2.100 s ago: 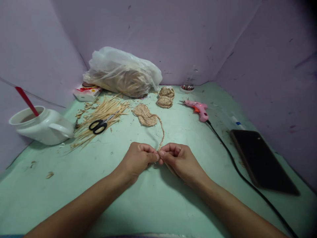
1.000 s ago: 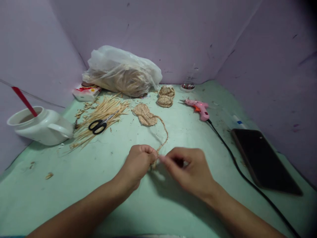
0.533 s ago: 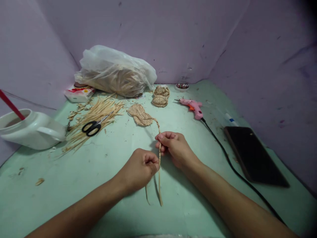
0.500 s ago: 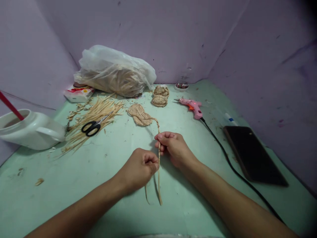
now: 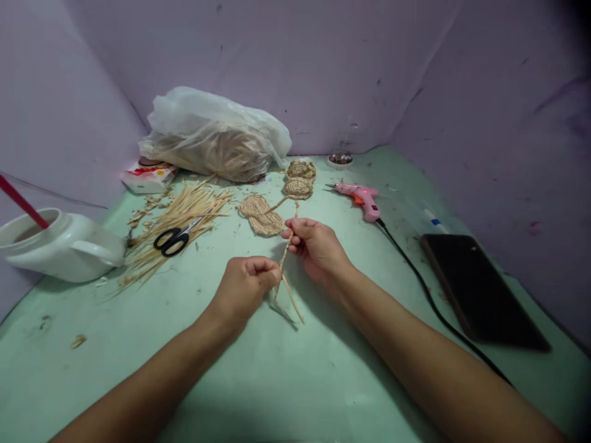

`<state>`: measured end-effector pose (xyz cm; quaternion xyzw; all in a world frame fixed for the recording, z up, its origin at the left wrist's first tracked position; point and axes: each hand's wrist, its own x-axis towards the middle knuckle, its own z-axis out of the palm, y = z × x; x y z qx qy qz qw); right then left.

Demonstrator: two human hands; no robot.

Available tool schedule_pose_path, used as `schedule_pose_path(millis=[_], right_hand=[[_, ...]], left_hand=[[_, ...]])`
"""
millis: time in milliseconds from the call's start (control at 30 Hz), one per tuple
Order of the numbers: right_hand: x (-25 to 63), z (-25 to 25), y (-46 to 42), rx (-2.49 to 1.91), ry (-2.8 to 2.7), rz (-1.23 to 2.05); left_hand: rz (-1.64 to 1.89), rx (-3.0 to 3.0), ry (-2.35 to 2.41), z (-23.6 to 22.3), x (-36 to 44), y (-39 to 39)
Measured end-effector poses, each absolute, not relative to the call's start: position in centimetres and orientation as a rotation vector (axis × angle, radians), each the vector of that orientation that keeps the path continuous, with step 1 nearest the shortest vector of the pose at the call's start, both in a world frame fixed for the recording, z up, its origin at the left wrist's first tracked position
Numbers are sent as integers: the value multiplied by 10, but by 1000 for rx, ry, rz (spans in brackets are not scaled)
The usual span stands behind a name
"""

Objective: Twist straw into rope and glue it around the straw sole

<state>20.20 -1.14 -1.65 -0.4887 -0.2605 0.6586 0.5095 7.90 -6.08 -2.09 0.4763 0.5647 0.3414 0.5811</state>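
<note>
A thin braided cord of straw-coloured fibre (image 5: 287,247) runs between my two hands. My left hand (image 5: 252,283) pinches it near its lower end, where loose strands (image 5: 293,298) hang out below the fingers. Higher up, my right hand (image 5: 318,243) grips the same cord between thumb and fingers. Beyond the hands the cord loops back to a flat coiled piece (image 5: 261,215), shaped like a sole, lying on the table. Behind that piece sits a similar woven piece (image 5: 299,178) with a raised band and white bits on top.
Black-handled scissors (image 5: 174,239) rest on a pile of dry strips (image 5: 194,209) at left. A white pot (image 5: 69,246) stands further left, a plastic bag (image 5: 212,135) behind. At right lie a pink glue gun (image 5: 362,198), its black cord, and a dark tablet-like slab (image 5: 482,289).
Both hands have moved up and away from me, the left one also leftward. The braided cord now slants and bends in a loop near the coiled piece; before, it hung straighter.
</note>
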Motion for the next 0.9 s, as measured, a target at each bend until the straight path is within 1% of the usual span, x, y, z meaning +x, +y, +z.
schedule_pose_path(millis=[133,267,467,633,733,900], right_hand=[[214,-16,-10,-1254,-765,1748],[226,-14,-35,-1441,-885,1810],[215,-12,-58,-1375,-968,1990],[211,-18,-56,-1470,-1010,1842],[214,-23,-56,-1452,-1080,1772],[215,-29,-59,-1431,-1104,1745]], left_hand=[[803,1012,1405,-27,78,-55],[770,995,1407,-31,76,-57],[778,1006,1370,-28,78,-58],[738,1079,1357,-30,77,-58],[697,1161,1400,-34,75,-58],[621,1275,1527,-33,72,-56]])
